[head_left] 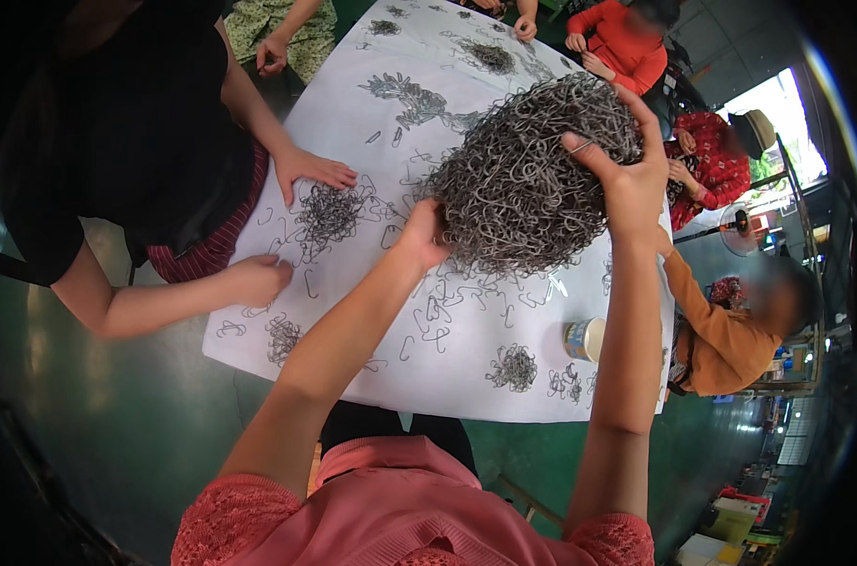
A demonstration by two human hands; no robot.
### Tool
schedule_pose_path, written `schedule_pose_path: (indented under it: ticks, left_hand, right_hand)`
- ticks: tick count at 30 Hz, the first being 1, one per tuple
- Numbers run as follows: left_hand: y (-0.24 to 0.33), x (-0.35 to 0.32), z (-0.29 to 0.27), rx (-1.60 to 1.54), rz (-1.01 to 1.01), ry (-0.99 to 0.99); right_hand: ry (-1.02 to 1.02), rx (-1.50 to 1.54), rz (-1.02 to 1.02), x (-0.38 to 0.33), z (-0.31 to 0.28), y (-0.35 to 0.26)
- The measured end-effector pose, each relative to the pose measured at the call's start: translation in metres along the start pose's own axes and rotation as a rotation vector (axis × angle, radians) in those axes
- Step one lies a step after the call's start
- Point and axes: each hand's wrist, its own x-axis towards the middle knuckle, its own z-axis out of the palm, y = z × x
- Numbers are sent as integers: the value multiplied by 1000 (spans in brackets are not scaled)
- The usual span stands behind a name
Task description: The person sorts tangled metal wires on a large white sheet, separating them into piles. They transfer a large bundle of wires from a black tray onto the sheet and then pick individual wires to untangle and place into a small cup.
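Note:
Above the white tabletop I hold a large tangled clump of grey metal wire hooks between both hands. My left hand supports its lower left side, with most of the fingers hidden behind the mass. On the right side, my right hand grips it, thumb across the front and fingers around the upper edge. Loose hooks lie scattered on the table beneath. Smaller heaps of the same hooks, one near the front edge and one at the left, rest on the white surface.
A co-worker in black stands at the left, hands beside the left heap. A small tub sits near my right forearm. Other people, one in orange and one in red, sit around the table. A fan stands behind them.

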Motion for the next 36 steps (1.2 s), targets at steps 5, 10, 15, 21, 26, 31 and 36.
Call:
schedule_pose_path:
  ticks: [5,10,15,21,26,31,36]
  left_hand:
    - [2,-6,6,-101,-34,-20]
    - [0,4,-7,-27,-50,-54]
    - [8,-17,15,23,-20,-13]
    - [23,-18,-18,350,-47,-58]
    - [34,-45,-41,625,34,-61]
    - [26,-38,-82,878,331,-12]
    - [12,-8,-59,406,71,68]
  right_hand:
    - [6,17,100,1,-3,-3]
    - [24,-117,-20,-1,-1,4]
    - [40,-92,-31,1,0,2]
    - [47,-52,23,2,-8,5]
    - [101,-148,-71,-4,-14,-1]
    - [105,6,29,3,-26,-20]
    - [123,57,45,8,-30,-40]
